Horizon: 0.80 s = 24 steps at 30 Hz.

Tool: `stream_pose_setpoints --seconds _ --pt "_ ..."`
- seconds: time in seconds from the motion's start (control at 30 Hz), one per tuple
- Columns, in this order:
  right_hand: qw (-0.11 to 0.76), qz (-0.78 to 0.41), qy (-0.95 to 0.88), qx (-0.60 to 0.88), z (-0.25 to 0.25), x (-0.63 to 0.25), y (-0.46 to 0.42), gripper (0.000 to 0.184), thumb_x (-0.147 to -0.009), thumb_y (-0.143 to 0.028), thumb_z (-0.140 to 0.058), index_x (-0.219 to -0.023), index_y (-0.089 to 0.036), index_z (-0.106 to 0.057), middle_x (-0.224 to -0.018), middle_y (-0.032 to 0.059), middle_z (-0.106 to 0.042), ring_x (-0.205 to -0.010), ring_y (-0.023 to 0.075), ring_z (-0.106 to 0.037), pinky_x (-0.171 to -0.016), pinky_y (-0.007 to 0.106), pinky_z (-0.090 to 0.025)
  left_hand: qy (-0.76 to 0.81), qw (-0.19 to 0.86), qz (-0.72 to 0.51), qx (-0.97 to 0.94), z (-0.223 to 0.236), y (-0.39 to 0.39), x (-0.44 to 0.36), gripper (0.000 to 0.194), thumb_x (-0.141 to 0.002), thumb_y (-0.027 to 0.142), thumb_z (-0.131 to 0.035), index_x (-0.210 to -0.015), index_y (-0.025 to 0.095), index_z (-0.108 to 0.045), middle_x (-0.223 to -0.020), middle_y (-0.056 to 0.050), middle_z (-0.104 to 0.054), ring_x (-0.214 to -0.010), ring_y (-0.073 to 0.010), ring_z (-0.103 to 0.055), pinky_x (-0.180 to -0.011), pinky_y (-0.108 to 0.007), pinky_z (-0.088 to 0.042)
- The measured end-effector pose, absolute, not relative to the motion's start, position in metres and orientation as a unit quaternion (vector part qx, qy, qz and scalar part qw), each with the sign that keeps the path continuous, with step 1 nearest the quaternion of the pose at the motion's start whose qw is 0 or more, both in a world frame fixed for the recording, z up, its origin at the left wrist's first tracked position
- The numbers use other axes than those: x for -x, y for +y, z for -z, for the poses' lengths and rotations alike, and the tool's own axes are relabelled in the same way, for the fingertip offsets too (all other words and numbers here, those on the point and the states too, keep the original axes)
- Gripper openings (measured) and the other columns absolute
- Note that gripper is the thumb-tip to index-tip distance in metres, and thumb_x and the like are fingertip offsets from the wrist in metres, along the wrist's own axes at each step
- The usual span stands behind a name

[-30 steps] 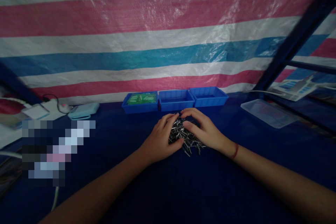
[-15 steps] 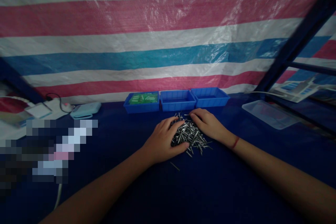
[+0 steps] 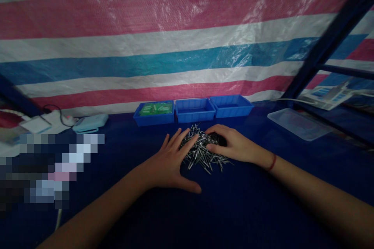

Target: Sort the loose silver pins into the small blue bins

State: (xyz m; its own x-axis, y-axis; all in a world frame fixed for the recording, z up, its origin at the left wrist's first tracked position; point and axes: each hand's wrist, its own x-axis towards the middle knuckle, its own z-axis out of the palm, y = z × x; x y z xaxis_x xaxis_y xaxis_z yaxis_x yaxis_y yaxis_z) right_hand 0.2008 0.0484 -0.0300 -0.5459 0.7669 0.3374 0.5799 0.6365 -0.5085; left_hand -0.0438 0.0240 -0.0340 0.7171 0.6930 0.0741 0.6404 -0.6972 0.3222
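the left hand (image 3: 169,165) now spreads wide, baring the near side of the metal pins (image 3: 201,155), while the right hand (image 3: 236,144) curls against them, grip unclear.

On the table (image 3: 242,206), a pile of pins (image 3: 201,155) lies mid-scene, between the left hand (image 3: 168,165) on its left, near side and the right hand (image 3: 235,144) on its right. Beyond the pile, on the table's far side, three bins stand in a row: the left bin (image 3: 154,120) with packets (image 3: 156,108) in it, the middle bin (image 3: 195,116) and the right bin (image 3: 233,113). Behind them hangs a sheet (image 3: 175,15). A case (image 3: 91,123) lies left of the row, well apart; a shallow container (image 3: 299,124) lies to its right, slightly nearer.
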Motion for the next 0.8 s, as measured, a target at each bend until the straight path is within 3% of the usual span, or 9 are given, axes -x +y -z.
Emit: stream_pose_setpoints --seconds 0.13,0.23,0.33,0.47,0.8 --pt "0.265 -0.172 -0.869 0.38 0.031 -0.201 0.047 0.036 -0.079 -0.04 -0.06 -0.106 -0.018 -0.058 -0.102 0.0084 -0.064 -0.093 0.02 -0.061 -0.083 0.037 -0.048 0.394 0.147 -0.126 -0.898 0.042 0.028 0.038 0.096 -0.075 0.067 -0.051 -0.145 0.017 -0.008 -0.15 -0.019 -0.013 -0.136 -0.0395 -0.015 -0.105 -0.058 -0.025" --pt "0.266 -0.167 -0.872 0.375 0.029 -0.201 0.045 0.038 -0.079 -0.04 -0.06 -0.111 -0.019 -0.056 -0.105 0.0088 -0.063 -0.096 0.0209 -0.06 -0.084 0.038 -0.048 0.387 0.136 -0.146 -0.9 0.044 0.029 0.036 0.084 -0.082 0.059 -0.047 -0.145 0.017 -0.011 -0.149 -0.017 -0.021 -0.135 -0.0342 -0.022 -0.107 -0.052 -0.027" --pt "0.286 -0.128 -0.88 0.356 0.026 -0.199 0.041 0.037 -0.081 -0.036 -0.058 -0.115 -0.019 -0.055 -0.11 0.0097 -0.059 -0.104 0.0223 -0.055 -0.09 0.04 -0.045 0.387 0.129 -0.148 -0.901 0.044 0.029 0.036 0.082 -0.082 0.058 -0.047 -0.144 0.016 -0.013 -0.148 -0.017 -0.024 -0.135 -0.0333 -0.025 -0.107 -0.051 -0.028" --pt "0.268 -0.05 -0.911 0.31 0.022 -0.194 0.035 0.021 -0.087 -0.025 -0.051 -0.104 -0.023 -0.063 -0.11 0.0077 -0.056 -0.109 0.0224 -0.048 -0.094 0.04 -0.04 0.384 0.122 -0.155 -0.902 0.044 0.029 0.036 0.082 -0.082 0.057 -0.049 -0.143 0.014 -0.016 -0.147 -0.018 -0.026 -0.134 -0.0327 -0.026 -0.108 -0.049 -0.027" --pt "0.21 -0.018 -0.924 0.319 0.016 -0.181 0.034 0.018 -0.087 -0.019 -0.051 -0.097 -0.02 -0.066 -0.093 0.0057 -0.061 -0.09 0.0194 -0.052 -0.08 0.035 -0.042 0.384 0.116 -0.164 -0.901 0.044 0.028 0.034 0.082 -0.081 0.055 -0.05 -0.143 0.012 -0.018 -0.146 -0.017 -0.028 -0.134 -0.0309 -0.027 -0.108 -0.046 -0.028"
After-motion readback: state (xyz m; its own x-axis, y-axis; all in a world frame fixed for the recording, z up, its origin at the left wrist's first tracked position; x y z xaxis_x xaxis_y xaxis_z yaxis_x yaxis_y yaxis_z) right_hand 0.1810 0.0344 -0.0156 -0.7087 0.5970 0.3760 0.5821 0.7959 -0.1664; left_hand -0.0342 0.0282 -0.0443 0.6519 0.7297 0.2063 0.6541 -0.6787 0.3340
